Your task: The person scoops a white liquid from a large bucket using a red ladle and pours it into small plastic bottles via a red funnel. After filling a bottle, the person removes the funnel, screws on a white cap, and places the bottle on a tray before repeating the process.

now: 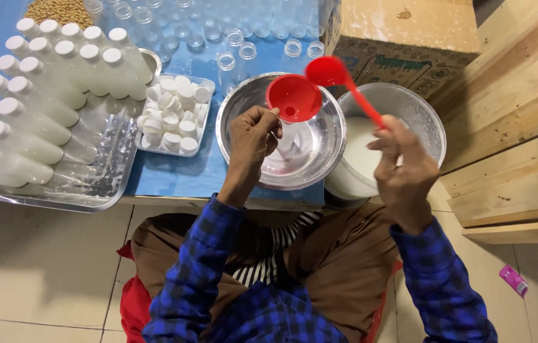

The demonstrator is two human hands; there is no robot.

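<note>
My left hand (253,136) grips a small clear bottle (287,141) with a red funnel (294,98) set in its neck, held over a steel bowl (329,152). My right hand (402,162) holds a red ladle (339,79) by its handle, its cup tipped just beside the funnel's rim. Under that hand stands a pot of white milk (361,159).
A steel tray (100,181) at the left carries several filled white-capped bottles (40,101) lying on their sides. A clear box of white caps (174,114) sits beside it. Empty clear bottles (231,32) stand at the back, a cardboard box (402,32) and wooden planks (510,127) at the right.
</note>
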